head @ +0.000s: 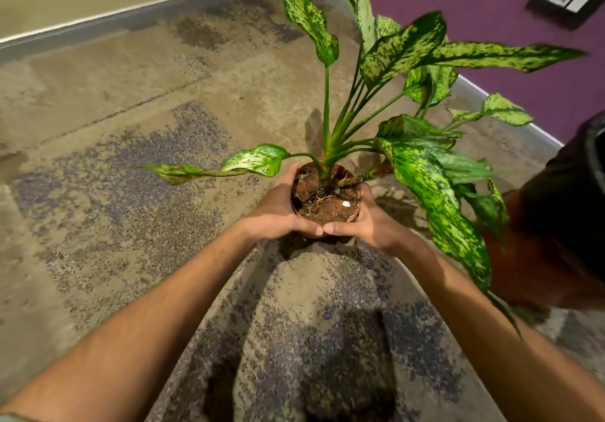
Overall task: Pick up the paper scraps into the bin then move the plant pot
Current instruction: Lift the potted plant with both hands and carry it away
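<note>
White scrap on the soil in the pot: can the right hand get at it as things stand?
Probably not without letting go. The right hand and left hand both grip the plant pot, so neither is free. The white scrap itself lies uncovered on the soil near the right hand's side, with no leaves over it.

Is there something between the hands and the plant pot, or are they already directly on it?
Nothing visible stands between them. The left hand and right hand grip the plant pot directly, one on each side, thumbs meeting at its near rim. Only leaves hang over the right forearm.
</note>
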Motion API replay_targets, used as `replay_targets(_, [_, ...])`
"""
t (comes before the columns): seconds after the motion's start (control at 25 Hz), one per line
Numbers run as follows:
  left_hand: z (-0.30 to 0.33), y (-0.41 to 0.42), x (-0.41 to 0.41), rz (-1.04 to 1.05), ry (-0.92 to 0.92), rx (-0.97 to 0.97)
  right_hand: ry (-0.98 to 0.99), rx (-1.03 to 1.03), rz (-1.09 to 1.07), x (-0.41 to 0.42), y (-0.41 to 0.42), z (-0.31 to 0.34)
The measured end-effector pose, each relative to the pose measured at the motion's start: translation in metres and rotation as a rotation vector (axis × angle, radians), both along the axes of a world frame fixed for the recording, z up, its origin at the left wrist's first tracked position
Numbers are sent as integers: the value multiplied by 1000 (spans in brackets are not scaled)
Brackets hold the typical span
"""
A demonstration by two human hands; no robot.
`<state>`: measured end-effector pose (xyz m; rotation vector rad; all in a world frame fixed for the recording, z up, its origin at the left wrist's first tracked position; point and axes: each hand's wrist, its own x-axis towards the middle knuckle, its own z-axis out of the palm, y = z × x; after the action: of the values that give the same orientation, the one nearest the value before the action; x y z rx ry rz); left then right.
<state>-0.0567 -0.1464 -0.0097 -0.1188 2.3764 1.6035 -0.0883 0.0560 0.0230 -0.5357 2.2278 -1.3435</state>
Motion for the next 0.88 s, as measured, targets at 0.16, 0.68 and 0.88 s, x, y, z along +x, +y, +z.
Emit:
replay_targets(0.16, [-1,-2,1,4,18,21,-13,-37,17,-3,1,-1])
replay_targets(0.68, [10,6,6,93,-55,-49,-65,-47,-29,-8,17,-29])
replay_targets(0.88, [3,6,9,115,-73,38,-12,-30,-49,-23,22,-63])
